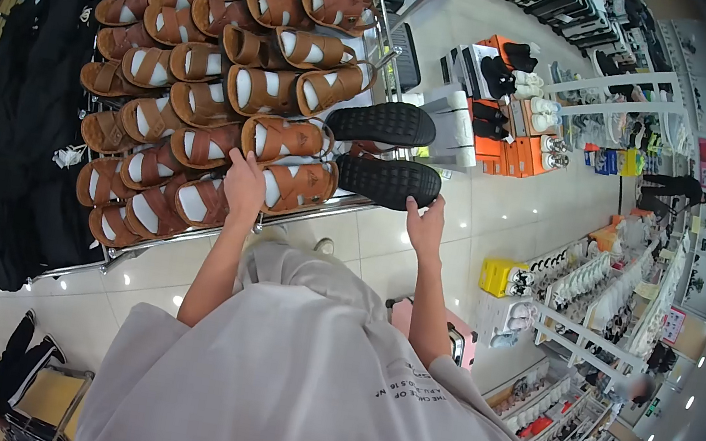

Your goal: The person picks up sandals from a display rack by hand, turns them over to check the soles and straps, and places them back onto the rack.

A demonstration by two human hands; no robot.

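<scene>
Rows of brown strappy sandals (198, 99) with white filling inside lie on a metal-framed display rack. At the near edge, my left hand (244, 188) has its fingers closed at one end of an orange-brown sandal (295, 186); part of that grip is hidden. Beside it, a sandal with its black treaded sole (388, 183) facing up is held at its outer end by my right hand (423, 225). The thumb presses on the sole's edge. Just beyond lies another upturned black sole (384, 122), untouched by either hand.
Black cloth (43, 107) hangs along the rack's left side. Orange shoe boxes (513, 144) with shoes on top stand to the right. A pink suitcase (462, 338) sits near my right side. Shoe shelves (611, 280) line the far right, where a person (672, 190) stands.
</scene>
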